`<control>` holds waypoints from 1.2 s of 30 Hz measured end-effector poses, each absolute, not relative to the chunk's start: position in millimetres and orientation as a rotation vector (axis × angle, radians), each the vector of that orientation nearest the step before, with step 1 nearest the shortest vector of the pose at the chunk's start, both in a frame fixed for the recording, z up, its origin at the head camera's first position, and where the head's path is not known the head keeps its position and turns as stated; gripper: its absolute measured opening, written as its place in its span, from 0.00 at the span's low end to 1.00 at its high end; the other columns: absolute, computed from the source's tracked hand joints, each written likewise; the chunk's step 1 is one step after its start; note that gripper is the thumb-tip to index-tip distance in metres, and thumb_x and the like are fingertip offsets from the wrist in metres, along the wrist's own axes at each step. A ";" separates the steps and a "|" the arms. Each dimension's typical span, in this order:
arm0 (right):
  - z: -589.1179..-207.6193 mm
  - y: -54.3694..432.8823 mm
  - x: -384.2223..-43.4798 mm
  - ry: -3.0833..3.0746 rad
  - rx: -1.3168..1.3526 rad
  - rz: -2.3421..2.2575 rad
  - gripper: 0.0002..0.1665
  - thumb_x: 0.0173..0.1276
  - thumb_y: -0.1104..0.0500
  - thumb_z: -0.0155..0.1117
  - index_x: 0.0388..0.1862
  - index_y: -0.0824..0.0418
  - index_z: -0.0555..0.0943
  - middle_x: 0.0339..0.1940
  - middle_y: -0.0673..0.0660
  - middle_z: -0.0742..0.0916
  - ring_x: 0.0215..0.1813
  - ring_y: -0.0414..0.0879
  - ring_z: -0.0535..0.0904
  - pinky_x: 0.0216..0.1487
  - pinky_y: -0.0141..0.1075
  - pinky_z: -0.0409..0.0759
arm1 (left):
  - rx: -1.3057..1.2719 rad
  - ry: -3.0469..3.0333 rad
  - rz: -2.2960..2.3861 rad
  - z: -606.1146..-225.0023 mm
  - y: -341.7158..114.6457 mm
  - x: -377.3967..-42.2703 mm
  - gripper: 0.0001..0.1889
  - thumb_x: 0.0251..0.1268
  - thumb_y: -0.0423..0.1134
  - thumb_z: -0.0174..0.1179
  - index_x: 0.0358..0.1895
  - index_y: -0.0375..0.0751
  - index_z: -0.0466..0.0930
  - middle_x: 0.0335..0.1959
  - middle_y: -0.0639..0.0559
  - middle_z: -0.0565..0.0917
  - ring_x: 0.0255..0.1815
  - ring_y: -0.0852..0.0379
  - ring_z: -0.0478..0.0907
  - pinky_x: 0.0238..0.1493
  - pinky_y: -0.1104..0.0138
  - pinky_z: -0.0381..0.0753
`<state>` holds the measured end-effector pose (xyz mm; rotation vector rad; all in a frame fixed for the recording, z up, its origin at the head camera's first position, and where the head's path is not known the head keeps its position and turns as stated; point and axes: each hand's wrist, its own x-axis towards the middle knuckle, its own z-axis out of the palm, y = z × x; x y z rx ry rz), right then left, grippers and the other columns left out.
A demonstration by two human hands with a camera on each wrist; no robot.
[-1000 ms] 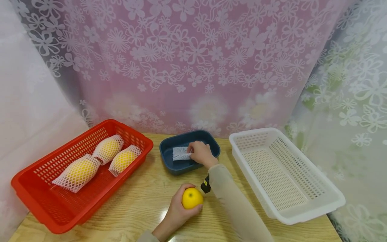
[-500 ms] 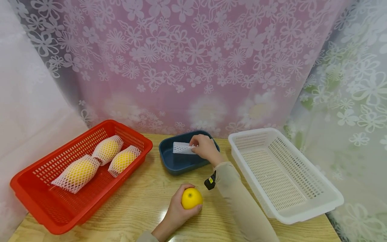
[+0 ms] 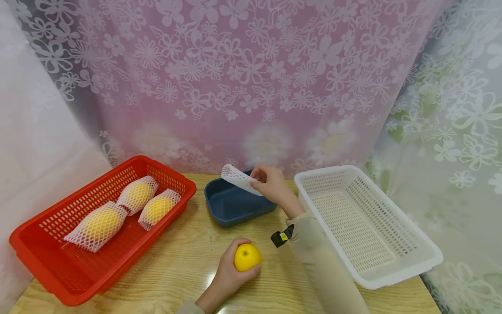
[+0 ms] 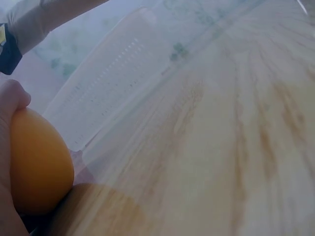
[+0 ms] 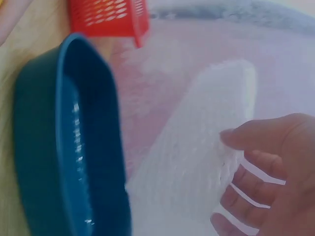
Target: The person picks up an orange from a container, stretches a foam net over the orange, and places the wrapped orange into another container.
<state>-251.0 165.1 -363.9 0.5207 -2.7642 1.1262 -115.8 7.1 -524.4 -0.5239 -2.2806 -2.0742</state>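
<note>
A round yellow fruit (image 3: 247,257), seemingly an orange or similar citrus, sits in the grip of my left hand (image 3: 231,268) low over the wooden table. In the left wrist view the same fruit (image 4: 39,162) shows at the left edge, with the thumb and fingers partly cut off. Above the dark blue basin (image 3: 235,207), my right hand (image 3: 272,185) pinches a white foam fruit net (image 3: 239,178) between thumb and fingers. The net (image 5: 206,132) hangs flat and tilted beside the basin (image 5: 39,132) in the right wrist view.
At left a red basket (image 3: 51,266) holds three yellow fruits in foam nets, one being the netted fruit (image 3: 158,209) nearest its right wall. A white basket (image 3: 362,226) stands at right on the wooden table (image 3: 172,261). A floral curtain (image 3: 235,87) hangs behind.
My right hand has lifted the foam net from inside the blue basin to above its rim and shifted slightly right. My left hand keeps holding the yellow fruit in place.
</note>
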 end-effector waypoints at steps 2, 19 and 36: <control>-358.7 167.0 -243.9 -2.700 0.526 1.192 0.07 0.67 0.62 0.68 0.42 0.59 0.79 0.35 0.55 0.82 0.34 0.49 0.74 0.36 0.39 0.75 | -0.533 -2.279 -2.076 -529.0 7.5 -117.5 0.31 0.47 0.34 0.76 0.58 0.43 0.73 0.55 0.46 0.79 0.43 0.55 0.78 0.39 0.63 0.79; -355.1 183.0 -180.3 -2.253 0.521 1.719 0.12 0.63 0.68 0.69 0.42 0.67 0.77 0.37 0.58 0.82 0.38 0.48 0.78 0.44 0.36 0.79 | -0.593 -2.221 -2.044 -539.9 7.1 -120.9 0.31 0.51 0.39 0.75 0.59 0.40 0.72 0.54 0.48 0.79 0.45 0.55 0.78 0.42 0.63 0.80; -407.2 202.6 -158.4 -2.027 0.823 2.277 0.26 0.62 0.74 0.66 0.56 0.54 0.80 0.48 0.51 0.86 0.45 0.45 0.82 0.48 0.36 0.81 | -0.725 -2.113 -1.929 -543.6 6.4 -121.9 0.27 0.54 0.37 0.73 0.58 0.40 0.75 0.52 0.41 0.80 0.46 0.54 0.78 0.45 0.63 0.78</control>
